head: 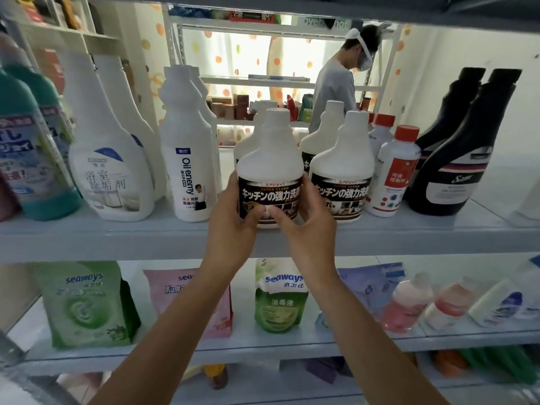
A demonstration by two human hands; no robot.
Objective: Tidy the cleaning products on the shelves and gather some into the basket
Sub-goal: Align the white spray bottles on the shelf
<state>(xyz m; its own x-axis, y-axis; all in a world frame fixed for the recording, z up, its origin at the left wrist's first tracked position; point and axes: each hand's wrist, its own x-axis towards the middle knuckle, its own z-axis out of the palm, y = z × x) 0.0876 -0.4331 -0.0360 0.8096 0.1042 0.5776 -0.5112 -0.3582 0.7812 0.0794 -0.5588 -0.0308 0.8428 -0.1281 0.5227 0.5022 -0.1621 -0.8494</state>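
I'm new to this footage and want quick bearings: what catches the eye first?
The left hand and right hand grip a white bottle with a black Japanese label at the front of the shelf. A matching bottle stands just right of it, and two black bottles stand farther right.

Strong backlight: light comes through the dotted curtain (257, 54) behind the rack and blows out near white there. The centre reads best from my end; label print on the white bottle (270, 168) is crisp, with a soft sheen on its shoulder. My left hand (233, 214) and right hand (308, 217) sit in shade against it, forearms darker lower down. Left edge smears: the teal bottle (32, 159) is blurred and bowed. The pink bottles (406, 302) lower right are soft too. The shelf edge (87, 238) curves under the wide lens. The black bottles (455, 153) sink to near-solid dark. Bottom tier is dim, detail muddy.
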